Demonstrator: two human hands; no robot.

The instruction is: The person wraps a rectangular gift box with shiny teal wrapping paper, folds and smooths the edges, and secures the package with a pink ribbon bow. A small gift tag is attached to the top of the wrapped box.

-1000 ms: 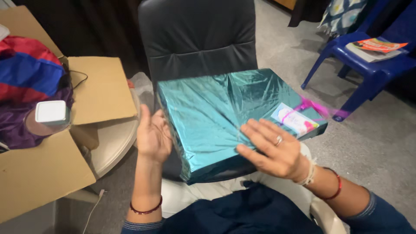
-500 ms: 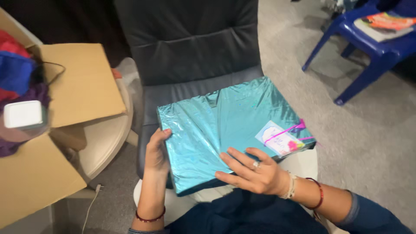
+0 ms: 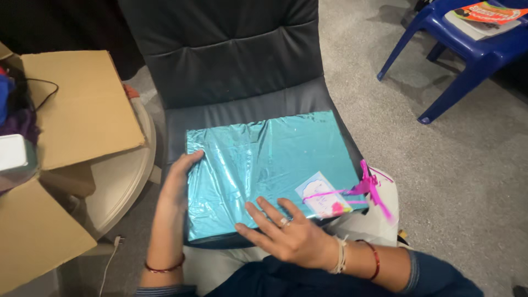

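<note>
A flat box wrapped in shiny teal paper (image 3: pixel 264 165) lies on the seat of a dark padded chair (image 3: pixel 231 60). A small white tag (image 3: pixel 323 202) with a pink ribbon (image 3: pixel 371 190) sits at its near right corner. My left hand (image 3: pixel 179 184) presses against the box's left edge, fingers along the side. My right hand (image 3: pixel 280 234), wearing a ring, rests flat on the near edge of the wrapping with fingers spread.
An open cardboard box (image 3: pixel 66 143) with cloth and a white gadget (image 3: pixel 12 154) stands at the left on a round beige table (image 3: pixel 124 181). A blue plastic chair (image 3: pixel 467 49) with a booklet (image 3: pixel 484 14) is at the far right. Grey carpet (image 3: pixel 451 176) surrounds the chair.
The wrapped box has been lowered from a tilted, raised position to lie flat on the chair seat. My left hand closed in on its left edge; my right hand stayed on the near edge.
</note>
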